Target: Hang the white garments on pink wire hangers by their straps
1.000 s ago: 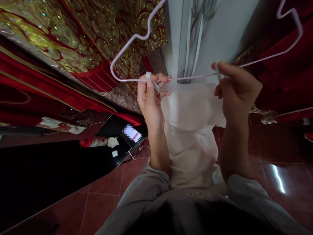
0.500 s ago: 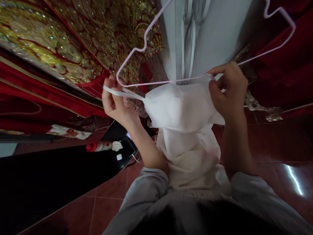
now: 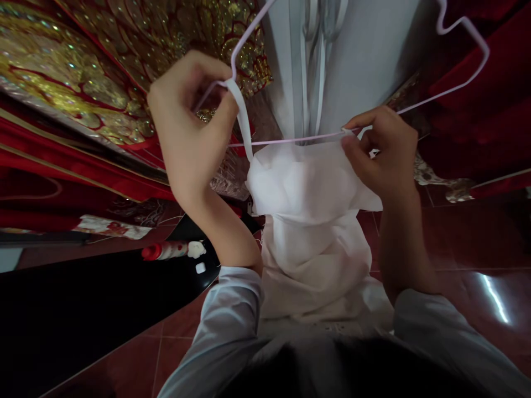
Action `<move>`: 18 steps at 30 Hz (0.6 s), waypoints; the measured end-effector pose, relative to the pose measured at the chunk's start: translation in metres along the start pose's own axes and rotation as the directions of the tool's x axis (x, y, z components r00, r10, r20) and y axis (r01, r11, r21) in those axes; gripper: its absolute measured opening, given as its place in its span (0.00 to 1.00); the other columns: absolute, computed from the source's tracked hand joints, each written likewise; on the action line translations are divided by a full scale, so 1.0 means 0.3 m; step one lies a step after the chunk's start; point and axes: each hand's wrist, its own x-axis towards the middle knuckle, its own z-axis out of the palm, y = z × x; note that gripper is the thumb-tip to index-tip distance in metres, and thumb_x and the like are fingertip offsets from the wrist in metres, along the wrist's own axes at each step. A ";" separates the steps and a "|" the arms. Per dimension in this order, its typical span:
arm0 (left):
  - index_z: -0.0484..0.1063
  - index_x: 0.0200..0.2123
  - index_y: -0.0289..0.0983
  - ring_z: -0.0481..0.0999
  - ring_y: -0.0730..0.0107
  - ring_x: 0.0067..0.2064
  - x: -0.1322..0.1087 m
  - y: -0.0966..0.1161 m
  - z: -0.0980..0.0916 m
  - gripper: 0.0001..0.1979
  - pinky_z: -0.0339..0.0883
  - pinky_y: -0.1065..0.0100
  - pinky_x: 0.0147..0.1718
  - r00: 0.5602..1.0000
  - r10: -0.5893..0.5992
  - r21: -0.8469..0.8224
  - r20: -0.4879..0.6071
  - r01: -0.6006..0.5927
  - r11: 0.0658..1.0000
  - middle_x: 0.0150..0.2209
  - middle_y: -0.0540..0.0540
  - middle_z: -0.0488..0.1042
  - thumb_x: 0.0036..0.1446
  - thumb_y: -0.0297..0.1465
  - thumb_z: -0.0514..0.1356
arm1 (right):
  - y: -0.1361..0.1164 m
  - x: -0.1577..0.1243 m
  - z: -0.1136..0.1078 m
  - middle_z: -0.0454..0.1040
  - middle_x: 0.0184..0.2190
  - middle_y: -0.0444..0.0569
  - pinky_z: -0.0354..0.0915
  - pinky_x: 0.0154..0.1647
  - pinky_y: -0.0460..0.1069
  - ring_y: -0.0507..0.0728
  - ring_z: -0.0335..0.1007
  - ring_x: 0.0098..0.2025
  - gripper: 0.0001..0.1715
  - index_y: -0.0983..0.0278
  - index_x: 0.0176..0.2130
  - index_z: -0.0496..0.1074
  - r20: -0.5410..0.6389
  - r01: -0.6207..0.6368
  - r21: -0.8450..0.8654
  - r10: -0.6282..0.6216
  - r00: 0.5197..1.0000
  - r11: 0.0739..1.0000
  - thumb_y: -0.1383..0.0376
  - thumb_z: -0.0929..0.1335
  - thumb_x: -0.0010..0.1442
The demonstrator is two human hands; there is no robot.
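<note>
A pale pink clothes hanger (image 3: pixel 286 141) spans the view, its lower bar crossing just above a white garment (image 3: pixel 307 182). My left hand (image 3: pixel 188 121) is closed at the hanger's left side, pinching a white strap (image 3: pixel 245 119) against the notch in its upper arm. From there the strap runs down to the garment's upper left corner. My right hand (image 3: pixel 384 146) pinches the garment's other strap at the lower bar; its fingers hide most of that strap. Below the hands the garment hangs in loose folds towards my body.
Gold-sequinned red garments (image 3: pixel 124 66) hang at the left, dark red cloth (image 3: pixel 498 110) at the right. A black table (image 3: pixel 103 309) at lower left bears a red-capped bottle (image 3: pixel 166 251) and a small white case (image 3: pixel 200 268). Red tiles (image 3: pixel 452 298) cover the floor.
My left hand has moved up from the hanger's lower left corner to the notch, carrying the strap with it. My right hand keeps its pinch at the lower bar.
</note>
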 end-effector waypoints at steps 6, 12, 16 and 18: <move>0.72 0.47 0.37 0.75 0.70 0.34 -0.058 -0.221 0.064 0.09 0.70 0.66 0.44 0.948 0.072 -0.367 -0.309 -0.189 0.911 0.33 0.51 0.74 0.70 0.18 0.61 | 0.001 0.016 0.033 0.65 0.23 0.40 0.60 0.32 0.51 0.49 0.59 0.24 0.11 0.58 0.32 0.73 -0.020 -0.080 0.055 0.081 0.997 0.995 0.61 0.77 0.56; 0.73 0.39 0.39 0.80 0.65 0.37 -0.160 -0.270 0.199 0.10 0.73 0.64 0.42 0.972 0.105 -0.466 -0.208 -0.193 0.864 0.33 0.47 0.78 0.76 0.34 0.56 | 0.003 0.034 0.010 0.69 0.24 0.40 0.48 0.26 0.48 0.47 0.53 0.24 0.13 0.60 0.29 0.76 -0.020 -0.063 0.041 0.064 0.998 0.997 0.59 0.80 0.53; 0.75 0.39 0.38 0.80 0.64 0.39 -0.175 -0.262 0.196 0.11 0.72 0.64 0.44 0.970 0.151 -0.427 -0.192 -0.221 0.877 0.33 0.46 0.81 0.76 0.33 0.58 | 0.012 0.051 -0.012 0.69 0.25 0.42 0.51 0.26 0.48 0.47 0.58 0.25 0.16 0.62 0.28 0.75 -0.036 -0.089 0.029 0.090 0.995 0.996 0.60 0.82 0.48; 0.76 0.39 0.38 0.80 0.64 0.39 -0.175 -0.266 0.184 0.11 0.71 0.63 0.44 0.972 0.163 -0.406 -0.168 -0.219 0.887 0.34 0.45 0.82 0.76 0.34 0.59 | 0.027 0.051 -0.018 0.71 0.27 0.43 0.54 0.27 0.48 0.47 0.60 0.26 0.14 0.61 0.30 0.76 -0.054 -0.098 0.054 0.101 0.993 0.994 0.63 0.81 0.49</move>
